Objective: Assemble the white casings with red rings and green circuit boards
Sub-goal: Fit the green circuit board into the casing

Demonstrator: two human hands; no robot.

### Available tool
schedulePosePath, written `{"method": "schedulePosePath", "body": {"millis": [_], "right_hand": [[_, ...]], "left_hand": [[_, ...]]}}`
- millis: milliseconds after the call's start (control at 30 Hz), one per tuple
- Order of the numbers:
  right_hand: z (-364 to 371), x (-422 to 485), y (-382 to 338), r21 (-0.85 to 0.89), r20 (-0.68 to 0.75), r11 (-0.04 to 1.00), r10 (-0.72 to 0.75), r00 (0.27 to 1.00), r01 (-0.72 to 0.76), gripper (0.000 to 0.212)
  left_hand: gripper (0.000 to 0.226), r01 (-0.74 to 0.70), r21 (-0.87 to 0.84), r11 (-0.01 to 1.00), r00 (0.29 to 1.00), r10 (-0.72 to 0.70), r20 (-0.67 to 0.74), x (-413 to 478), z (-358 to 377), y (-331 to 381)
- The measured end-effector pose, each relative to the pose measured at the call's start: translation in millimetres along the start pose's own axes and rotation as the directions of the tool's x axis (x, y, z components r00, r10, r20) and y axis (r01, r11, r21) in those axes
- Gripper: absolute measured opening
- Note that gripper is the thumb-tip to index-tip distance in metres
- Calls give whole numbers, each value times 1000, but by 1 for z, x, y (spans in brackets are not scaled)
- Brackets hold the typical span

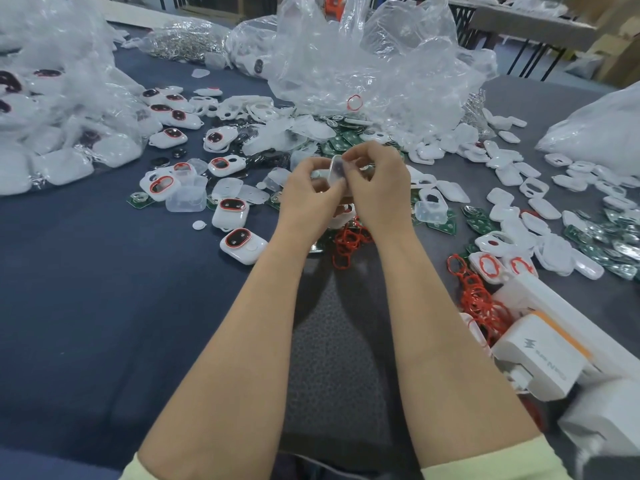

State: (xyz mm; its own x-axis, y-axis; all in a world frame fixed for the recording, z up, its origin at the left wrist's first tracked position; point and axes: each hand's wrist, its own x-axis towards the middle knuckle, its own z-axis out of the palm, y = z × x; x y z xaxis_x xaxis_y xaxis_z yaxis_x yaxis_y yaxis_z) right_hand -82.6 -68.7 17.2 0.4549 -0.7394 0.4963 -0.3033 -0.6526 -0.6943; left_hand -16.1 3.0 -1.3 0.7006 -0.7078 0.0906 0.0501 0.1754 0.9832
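Note:
My left hand (308,192) and my right hand (377,181) meet above the table's middle, and both pinch one small white casing (336,172) held on edge between the fingertips. A tangle of loose red rings (348,241) lies just below my hands. Green circuit boards (341,140) are heaped behind them, and more boards (616,237) lie at the right. Finished white casings with red rings (242,242) sit to the left of my left wrist. Empty white casing halves (512,174) are scattered to the right.
Crumpled clear plastic bags (374,64) pile up at the back, and bags of finished parts (52,133) fill the far left. A second red ring pile (479,299) and a white and orange charger box (540,355) lie at the right, near me.

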Motion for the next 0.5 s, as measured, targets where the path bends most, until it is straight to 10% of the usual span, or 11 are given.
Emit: {"method": "schedulePosePath", "body": {"millis": [500], "right_hand": [[-1,4,-4,70,7,994,85,996,-85,9]], "left_hand": [[14,41,-51,998,999,-41,-4,1,-4,1]]}}
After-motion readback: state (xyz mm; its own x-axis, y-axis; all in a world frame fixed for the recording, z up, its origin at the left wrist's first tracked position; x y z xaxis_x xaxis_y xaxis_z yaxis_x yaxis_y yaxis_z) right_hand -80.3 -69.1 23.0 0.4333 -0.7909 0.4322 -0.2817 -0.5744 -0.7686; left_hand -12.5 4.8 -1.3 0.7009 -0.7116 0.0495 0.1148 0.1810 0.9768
